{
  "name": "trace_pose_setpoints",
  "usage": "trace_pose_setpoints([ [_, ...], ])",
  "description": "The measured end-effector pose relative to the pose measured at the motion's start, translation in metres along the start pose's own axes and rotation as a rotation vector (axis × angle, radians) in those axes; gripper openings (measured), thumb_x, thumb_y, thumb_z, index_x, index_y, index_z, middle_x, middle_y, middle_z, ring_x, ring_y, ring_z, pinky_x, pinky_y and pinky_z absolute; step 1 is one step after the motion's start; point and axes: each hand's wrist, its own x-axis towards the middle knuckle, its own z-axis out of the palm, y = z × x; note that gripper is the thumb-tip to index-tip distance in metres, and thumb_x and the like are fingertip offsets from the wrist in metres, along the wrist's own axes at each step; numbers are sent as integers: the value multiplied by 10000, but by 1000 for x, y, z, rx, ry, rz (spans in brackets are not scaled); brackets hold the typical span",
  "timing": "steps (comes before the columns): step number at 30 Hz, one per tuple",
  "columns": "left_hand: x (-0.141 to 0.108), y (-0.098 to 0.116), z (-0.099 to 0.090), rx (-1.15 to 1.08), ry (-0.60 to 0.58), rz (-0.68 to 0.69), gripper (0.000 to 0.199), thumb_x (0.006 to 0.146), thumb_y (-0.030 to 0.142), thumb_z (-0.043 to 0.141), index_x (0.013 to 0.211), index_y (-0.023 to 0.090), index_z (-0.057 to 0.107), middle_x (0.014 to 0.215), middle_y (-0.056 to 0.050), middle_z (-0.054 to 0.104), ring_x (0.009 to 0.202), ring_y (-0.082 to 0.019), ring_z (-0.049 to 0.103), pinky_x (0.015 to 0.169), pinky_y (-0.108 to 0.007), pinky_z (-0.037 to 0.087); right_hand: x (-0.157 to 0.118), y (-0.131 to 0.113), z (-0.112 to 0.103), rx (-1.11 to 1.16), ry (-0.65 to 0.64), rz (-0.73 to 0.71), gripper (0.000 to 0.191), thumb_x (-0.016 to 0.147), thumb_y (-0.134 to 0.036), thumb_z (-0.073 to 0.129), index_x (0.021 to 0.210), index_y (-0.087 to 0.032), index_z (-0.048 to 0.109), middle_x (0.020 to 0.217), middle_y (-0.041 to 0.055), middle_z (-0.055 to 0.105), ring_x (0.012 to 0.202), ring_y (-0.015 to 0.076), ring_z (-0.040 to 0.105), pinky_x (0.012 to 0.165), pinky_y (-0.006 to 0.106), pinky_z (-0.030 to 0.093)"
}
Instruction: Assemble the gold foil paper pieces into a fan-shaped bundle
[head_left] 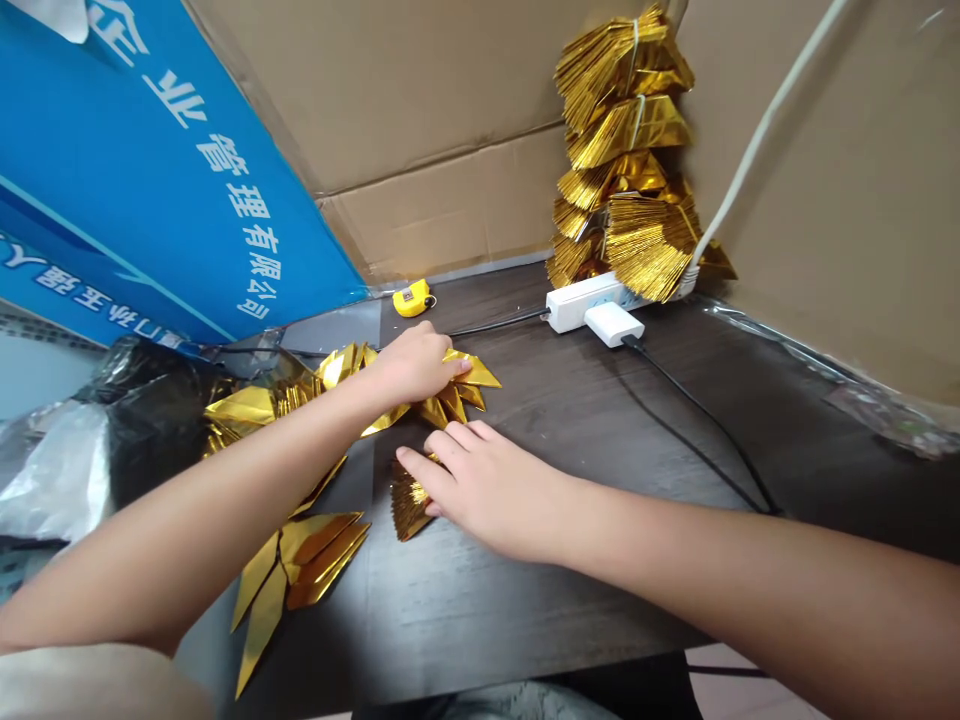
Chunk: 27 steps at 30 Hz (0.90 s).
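My left hand (421,362) reaches across a loose pile of folded gold foil papers (454,402). Its fingers are bent, and the thumb presses on a pointed gold piece (480,372); the undersides of the fingers are hidden. Closer to me, my right hand (487,482) is curved over a fanned bundle of folded gold foil papers (407,505), thumb and fingers around its right side. Part of that bundle is covered by the hand. Several loose gold foil pieces (300,565) lie below my left forearm.
Tied bundles of gold paper (626,150) are stacked at the back right beside a white power strip (574,303) with a charger (613,323) and black cable. A yellow tape measure (413,298) lies near the cardboard wall. A black plastic bag (150,420) sits at left.
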Motion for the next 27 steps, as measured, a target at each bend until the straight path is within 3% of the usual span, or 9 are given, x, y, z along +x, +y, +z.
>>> trace_pose_setpoints([
  [3, -1, -1, 11, -24, 32, 31, 415, 969, 483, 453, 1063, 142, 670, 1158, -150, 594, 1115, -295, 604, 977, -385, 459, 0, 0, 0, -5, -2, 2, 533, 1040, -362, 524, 1471, -57, 457, 1167, 163, 628, 1042, 301, 580, 860, 436, 491],
  [7, 2, -3, 9, -64, 42, 46, 362, 969, 470, 467, 1019, 150, 629, 1069, -130, 621, 1025, -277, 618, 884, -363, 464, 0, 0, 0, -9, -2, 1, 520, 1049, -358, 500, 1473, -60, 459, 1175, 159, 625, 1046, 303, 578, 875, 436, 491],
  [13, 1, -13, -28, -172, 31, 135, 322, 989, 428, 413, 866, 162, 548, 878, -57, 609, 758, -158, 545, 681, -273, 391, 0, 0, -1, -1, 6, -4, 511, 1038, -335, 526, 1466, -62, 469, 1159, 157, 633, 1068, 317, 574, 889, 462, 493],
  [18, -5, -26, -47, -259, -50, 302, 335, 960, 456, 411, 865, 163, 543, 880, -44, 573, 768, -151, 507, 683, -258, 381, -1, -1, -2, 0, 4, -3, 492, 1047, -325, 503, 1462, -62, 475, 1162, 156, 636, 1064, 316, 578, 894, 465, 495],
  [22, -3, -31, -34, -220, -217, 441, 361, 942, 465, 428, 903, 154, 606, 940, -63, 564, 867, -173, 537, 807, -272, 425, -1, 0, 0, 1, 6, 1, 509, 1042, -345, 515, 1463, -62, 474, 1163, 154, 632, 1062, 317, 579, 893, 460, 496],
  [27, 4, -29, -10, -195, -171, 362, 360, 952, 467, 435, 882, 166, 619, 973, -76, 547, 926, -196, 529, 881, -305, 431, -1, 1, 1, 6, 10, 0, 510, 1041, -347, 516, 1462, -63, 473, 1163, 153, 626, 1051, 307, 578, 890, 450, 495],
])
